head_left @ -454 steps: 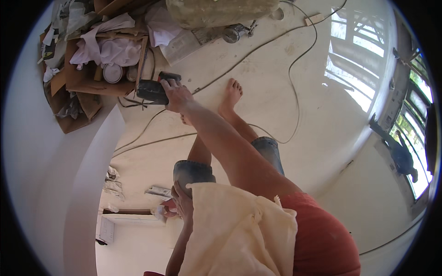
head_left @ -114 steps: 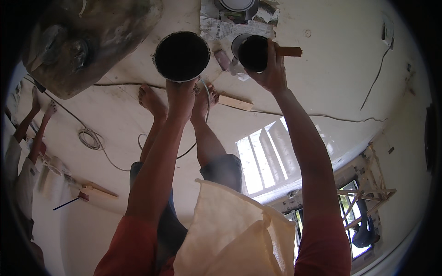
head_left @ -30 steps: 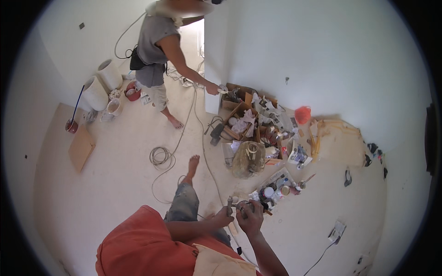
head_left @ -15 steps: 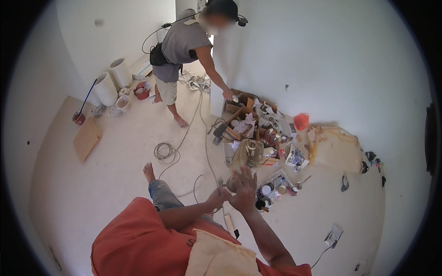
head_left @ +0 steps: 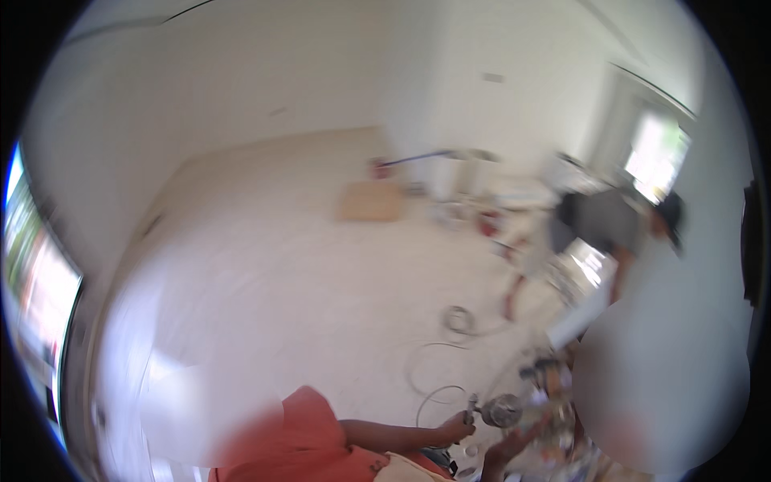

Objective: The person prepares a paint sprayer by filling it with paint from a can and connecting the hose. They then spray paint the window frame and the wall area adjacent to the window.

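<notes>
My left hand [head_left: 456, 429] is wrapped around a metal spray gun [head_left: 474, 408] with a round grey cup [head_left: 502, 410]. A thin hose curves away behind the gun. My right hand [head_left: 524, 439] is just beyond the cup, over the cluttered supplies; its fingers are smeared by motion, and I cannot tell whether it touches the gun.
A person in grey [head_left: 606, 221] bends by the wall at right. Boxes and cans [head_left: 554, 386] crowd the floor below. A coiled hose [head_left: 459, 320], a brown board [head_left: 371, 201], a red bucket [head_left: 488, 222] and white cylinders [head_left: 458, 175] lie farther off.
My view has swung left and up, so my hands now appear low in the picture. The right hand has moved from around the cup to past it. The other person bends lower.
</notes>
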`<state>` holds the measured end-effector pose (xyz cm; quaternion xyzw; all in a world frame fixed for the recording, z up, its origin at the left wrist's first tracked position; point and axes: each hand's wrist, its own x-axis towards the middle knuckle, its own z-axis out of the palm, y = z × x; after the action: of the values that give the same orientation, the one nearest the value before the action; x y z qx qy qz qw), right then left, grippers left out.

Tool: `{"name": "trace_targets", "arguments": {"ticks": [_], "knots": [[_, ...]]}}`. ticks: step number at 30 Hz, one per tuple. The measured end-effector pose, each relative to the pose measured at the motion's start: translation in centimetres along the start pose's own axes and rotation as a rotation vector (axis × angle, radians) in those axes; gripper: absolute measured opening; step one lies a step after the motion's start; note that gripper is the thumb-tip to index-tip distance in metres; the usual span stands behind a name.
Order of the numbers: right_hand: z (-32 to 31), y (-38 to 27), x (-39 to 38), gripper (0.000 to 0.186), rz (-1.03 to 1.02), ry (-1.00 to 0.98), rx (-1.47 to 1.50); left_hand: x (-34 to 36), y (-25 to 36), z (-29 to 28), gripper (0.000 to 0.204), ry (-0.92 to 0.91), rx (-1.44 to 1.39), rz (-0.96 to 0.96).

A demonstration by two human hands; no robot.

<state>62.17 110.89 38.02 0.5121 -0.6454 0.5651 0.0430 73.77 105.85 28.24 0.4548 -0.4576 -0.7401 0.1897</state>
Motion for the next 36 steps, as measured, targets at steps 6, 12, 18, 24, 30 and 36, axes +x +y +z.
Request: {"name": "trace_targets", "arguments": {"ticks": [6, 12, 18, 24, 30, 36], "knots": [[10.9, -13.5, -6.5, 0.062, 0.281, -0.504, 0.555, -10.7, 3.5, -8.3, 0.051, 0.524, -0.174, 0.03], [16.4, -21.3, -11.4, 0.062, 0.31, -1.118, 0.832, -12.5, 2.6, -15.6, 0.057, 0.991, -0.372, 0.088], [18.3, -16.5, -11.6, 0.062, 0.456, -1.336, 0.922, -18.1, 7.8, -14.5, 0.059, 1.086, -0.442, 0.158], [16.5, -9.6, -6.1, 0.05, 1.148, -1.212, 1.583, -12.1, 8.2, -11.2, 0.059, 0.973, -0.071, 0.123], [11.2, -5.1, -1.1, 0.044, 0.055, -0.781, 0.666, -9.8, 12.0, -7.3, 0.061, 0.368, -0.155, 0.362], [4.7, 2.0, 3.7, 0.044, 0.146, -0.494, 0.551, -2.8, 14.2, -0.3, 0.064, -0.093, -0.022, 0.324]]}}
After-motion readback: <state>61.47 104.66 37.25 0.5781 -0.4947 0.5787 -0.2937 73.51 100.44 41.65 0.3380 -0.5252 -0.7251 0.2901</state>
